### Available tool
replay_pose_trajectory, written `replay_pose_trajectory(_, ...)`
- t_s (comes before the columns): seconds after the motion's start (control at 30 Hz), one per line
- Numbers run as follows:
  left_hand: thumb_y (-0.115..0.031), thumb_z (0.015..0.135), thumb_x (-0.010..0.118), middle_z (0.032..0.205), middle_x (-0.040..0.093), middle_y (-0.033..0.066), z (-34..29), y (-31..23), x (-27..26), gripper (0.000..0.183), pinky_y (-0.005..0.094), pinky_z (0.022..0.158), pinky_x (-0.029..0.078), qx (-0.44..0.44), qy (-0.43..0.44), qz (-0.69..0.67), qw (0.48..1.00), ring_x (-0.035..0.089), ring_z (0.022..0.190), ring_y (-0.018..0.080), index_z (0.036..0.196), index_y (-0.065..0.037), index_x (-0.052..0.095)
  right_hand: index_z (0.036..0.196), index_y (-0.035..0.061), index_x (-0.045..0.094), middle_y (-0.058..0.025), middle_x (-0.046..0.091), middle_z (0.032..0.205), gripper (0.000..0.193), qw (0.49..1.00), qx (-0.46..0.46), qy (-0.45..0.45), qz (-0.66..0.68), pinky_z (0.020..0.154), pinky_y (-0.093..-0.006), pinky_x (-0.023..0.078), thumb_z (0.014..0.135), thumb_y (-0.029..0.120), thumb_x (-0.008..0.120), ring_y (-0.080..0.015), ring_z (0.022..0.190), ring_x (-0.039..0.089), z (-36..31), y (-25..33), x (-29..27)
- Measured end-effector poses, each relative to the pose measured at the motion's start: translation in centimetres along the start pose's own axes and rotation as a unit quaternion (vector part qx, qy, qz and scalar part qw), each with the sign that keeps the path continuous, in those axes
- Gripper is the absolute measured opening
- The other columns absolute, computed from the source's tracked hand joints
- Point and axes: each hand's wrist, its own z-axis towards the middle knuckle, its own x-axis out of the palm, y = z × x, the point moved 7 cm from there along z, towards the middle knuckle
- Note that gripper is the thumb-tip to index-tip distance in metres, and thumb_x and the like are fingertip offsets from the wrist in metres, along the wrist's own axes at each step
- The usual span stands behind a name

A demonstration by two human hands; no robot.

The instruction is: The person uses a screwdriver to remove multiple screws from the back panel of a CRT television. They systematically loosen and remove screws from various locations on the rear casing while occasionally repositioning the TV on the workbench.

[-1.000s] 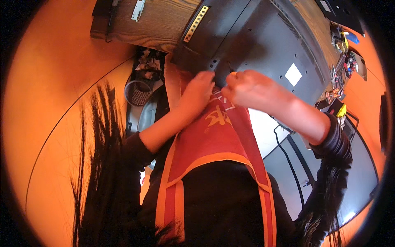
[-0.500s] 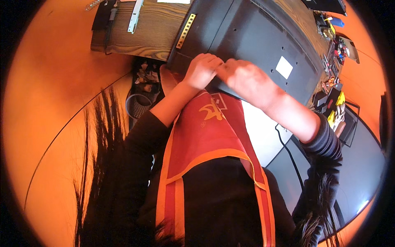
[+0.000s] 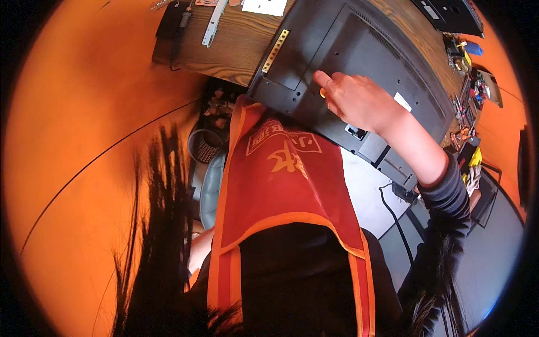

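A large black flat-screen television [image 3: 314, 73] lies back side up on the wooden table, its near edge against my apron [image 3: 292, 185]. Over the middle of its back my right hand [image 3: 356, 101] is closed, with a small yellow end of something [image 3: 322, 93] peeping out below the index finger. The rest of that thing is hidden by the hand. At my left side, low beside the apron, only some bare skin of my left hand or forearm [image 3: 200, 250] shows; its fingers are hidden.
A pale metal strip [image 3: 214, 22] and a white paper [image 3: 264, 5] lie on the table [image 3: 236, 50] at the far left. Assorted tools [image 3: 466, 106] crowd the right side. A mesh bin [image 3: 205, 145] stands below the table, and a black cable [image 3: 396, 224] hangs at the right.
My left hand has left the television's near edge and dropped to my left side. My right hand has shifted slightly right, and the view has moved, uncovering more of the near edge.
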Motion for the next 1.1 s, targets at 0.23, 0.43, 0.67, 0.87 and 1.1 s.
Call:
replay_pose_trajectory(0.23,-0.006,0.085,0.051,0.104,0.057,0.0197,0.1,1.3,1.5,0.027,0.0354,0.078,0.046,-0.014,0.003,-0.07,0.997,0.055,0.097,0.0322,0.111,-0.002,0.055,0.102,0.0034,0.046,-0.0168,0.058,0.079,0.019,0.999,-0.047,-0.023,-0.006,0.058,-0.0424,0.049,0.085,0.01,0.052,-0.0372,0.07,0.059,-0.2,-0.2,-0.1)
replay_pose_trajectory(0.43,-0.005,0.084,0.051,0.105,0.057,0.0192,0.0,0.9,1.6,0.028,0.0349,0.078,0.046,-0.015,0.005,-0.09,0.996,0.056,0.097,0.0312,0.112,-0.002,0.055,0.1,0.0022,0.048,-0.0166,0.058,0.079,0.016,0.998,-0.056,-0.031,-0.017,0.059,-0.0422,0.049,0.086,0.01,0.052,-0.0368,0.071,0.059,-0.4,-0.3,0.2)
replay_pose_trajectory(0.67,-0.004,0.083,0.052,0.106,0.057,0.0186,-0.2,1.1,1.7,0.029,0.0343,0.078,0.046,-0.023,0.015,-0.1,0.995,0.056,0.097,0.0301,0.112,-0.002,0.055,0.097,0.0004,0.048,-0.0178,0.058,0.08,0.016,0.998,-0.035,-0.047,0.018,0.061,-0.0418,0.049,0.085,0.008,0.054,-0.0369,0.073,0.059,-0.3,-0.8,0.2)
replay_pose_trajectory(0.87,-0.003,0.083,0.053,0.106,0.057,0.0181,-0.3,1.5,1.6,0.03,0.0338,0.078,0.046,-0.033,0.018,-0.114,0.993,0.057,0.096,0.0292,0.113,-0.002,0.055,0.09,-0.002,0.048,-0.0214,0.056,0.076,0.013,0.996,-0.015,-0.06,0.063,0.059,-0.0413,0.047,0.086,0.009,0.054,-0.0399,0.073,0.057,-0.1,-1.1,0.4)
replay_pose_trajectory(1.1,-0.002,0.082,0.054,0.107,0.057,0.0175,-0.5,2.2,1.7,0.031,0.0333,0.077,0.047,-0.05,0.03,-0.125,0.99,0.057,0.096,0.0281,0.113,-0.002,0.055,0.083,-0.0045,0.052,-0.024,0.057,0.074,0.017,0.992,0.084,-0.046,0.081,0.061,-0.0391,0.047,0.087,0.012,0.054,-0.0409,0.074,0.055,0.0,-2.2,-0.3)
